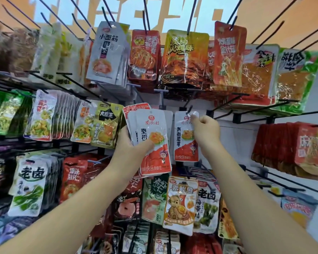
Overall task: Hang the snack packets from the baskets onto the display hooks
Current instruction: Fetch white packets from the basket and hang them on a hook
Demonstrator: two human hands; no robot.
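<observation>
My left hand [131,145] grips a fanned stack of white-and-red snack packets [151,140] in front of the display wall, thumb across the front packet. My right hand [206,132] pinches the top right corner of a single matching packet [184,142]. That packet hangs upright with its top hole at the tip of a black display hook [189,109] in the middle row. Whether the hook passes fully through the hole I cannot tell. No basket is in view.
Rows of black hooks carry other snack packets all around: grey, red and yellow ones [184,57] above, green and white ones [40,116] at left, a red stack [299,149] at right, more below. Bare hooks [283,182] jut out at lower right.
</observation>
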